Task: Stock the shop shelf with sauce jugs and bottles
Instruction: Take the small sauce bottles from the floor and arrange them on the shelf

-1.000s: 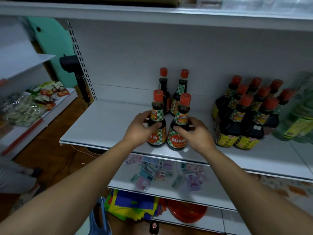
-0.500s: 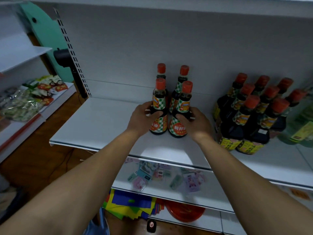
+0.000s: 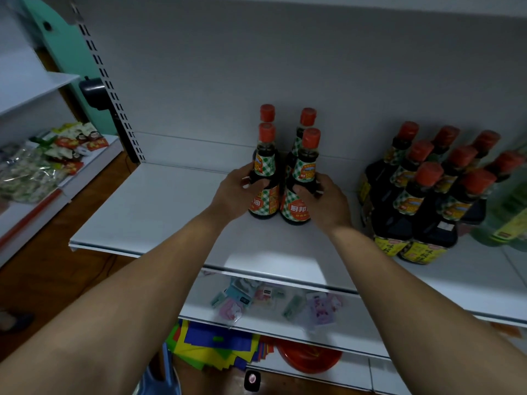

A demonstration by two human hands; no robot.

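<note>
Two dark sauce bottles with red caps and green-checked labels stand side by side on the white shelf point(image 3: 159, 212). My left hand point(image 3: 236, 192) grips the left sauce bottle point(image 3: 265, 178) at its shoulder. Around the right sauce bottle point(image 3: 301, 183) curls my right hand point(image 3: 325, 201). Directly behind them, against the back panel, stand two more of the same bottles point(image 3: 268, 114), mostly hidden. Both held bottles are upright with their bases on the shelf.
A cluster of larger dark jugs point(image 3: 422, 201) with red caps and yellow labels fills the shelf to the right, with a pale green bottle point(image 3: 510, 212) beyond. Small packets point(image 3: 273, 300) lie on the lower shelf. Snack bags point(image 3: 42, 161) sit on a left-hand shelf.
Both hands have pushed the two front bottles back along the shelf, close up to the rear pair. My view has moved nearer and lower.
</note>
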